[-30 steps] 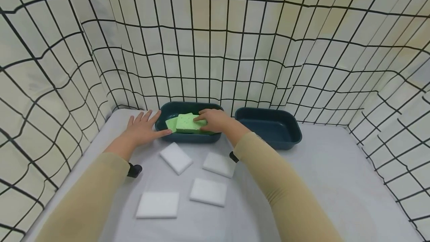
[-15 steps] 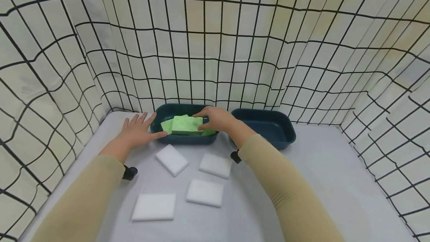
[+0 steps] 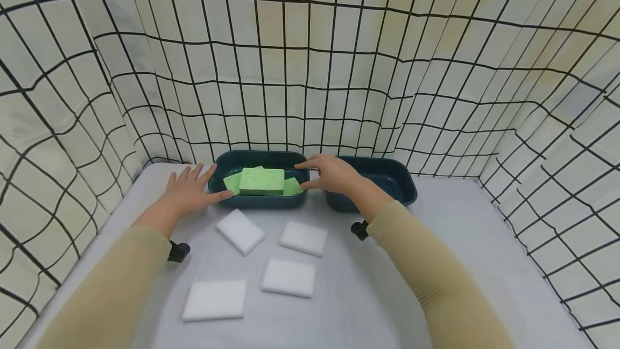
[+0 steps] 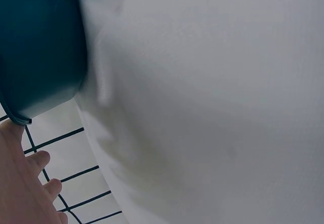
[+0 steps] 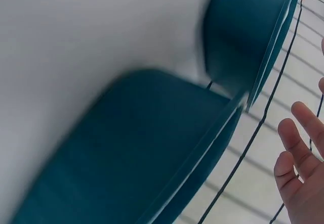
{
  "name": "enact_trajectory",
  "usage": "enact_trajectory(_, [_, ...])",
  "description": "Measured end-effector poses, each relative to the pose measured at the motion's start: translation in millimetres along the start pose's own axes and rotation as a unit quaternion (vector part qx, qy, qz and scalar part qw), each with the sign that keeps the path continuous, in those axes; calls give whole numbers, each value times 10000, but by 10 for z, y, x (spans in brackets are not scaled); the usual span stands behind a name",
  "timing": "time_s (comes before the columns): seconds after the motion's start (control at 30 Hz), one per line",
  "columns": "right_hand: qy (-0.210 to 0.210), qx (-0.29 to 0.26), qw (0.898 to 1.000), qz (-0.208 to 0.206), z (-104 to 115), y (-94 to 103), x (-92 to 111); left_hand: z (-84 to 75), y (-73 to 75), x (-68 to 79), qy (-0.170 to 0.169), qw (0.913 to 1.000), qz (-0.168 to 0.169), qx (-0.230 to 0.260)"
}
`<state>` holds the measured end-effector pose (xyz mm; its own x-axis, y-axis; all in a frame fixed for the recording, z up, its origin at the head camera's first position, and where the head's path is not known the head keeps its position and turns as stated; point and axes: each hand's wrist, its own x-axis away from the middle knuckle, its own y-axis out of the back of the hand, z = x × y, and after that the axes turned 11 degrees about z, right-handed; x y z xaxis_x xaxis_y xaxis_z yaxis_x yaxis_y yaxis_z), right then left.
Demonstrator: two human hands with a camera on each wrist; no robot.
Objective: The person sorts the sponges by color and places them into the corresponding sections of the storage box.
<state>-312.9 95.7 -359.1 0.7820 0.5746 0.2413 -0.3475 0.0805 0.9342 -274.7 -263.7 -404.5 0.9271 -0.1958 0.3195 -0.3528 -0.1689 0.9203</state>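
Observation:
A dark teal tray [image 3: 261, 202] at the back left contains several light green sponges, one thick green sponge [image 3: 262, 181] lying on top of the others. My left hand [image 3: 185, 196] is spread at the tray's left end, its thumb at the front rim. In the left wrist view, its fingers reach along the outside of the tray [image 4: 43, 57]. My right hand [image 3: 336, 175] hovers by the tray's right end with straight, parted fingers and holds nothing. In the right wrist view, those fingers [image 5: 301, 155] are apart from both trays.
A second teal tray [image 3: 387, 174] stands close on the right, partly behind my right hand. Several white pads, such as one near the front [image 3: 215, 300] and one further back [image 3: 303, 238], lie on the white table. A black wire grid [image 3: 286, 47] encloses the back and sides.
My right hand has let go of the green sponge on top and drawn back to the right. My left hand stays at the tray's left end. The head view has shifted slightly.

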Motion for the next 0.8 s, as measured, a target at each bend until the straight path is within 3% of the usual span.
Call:
enact_trajectory(0.4, [-592, -328, 9970, -382, -612, 55, 702, 88, -7, 23, 24, 9999, 71, 81])
enact_trajectory(0.8, [-1429, -572, 9852, -756, -1445, -45, 1580, -23, 14, -4, -40, 10000, 24, 82])
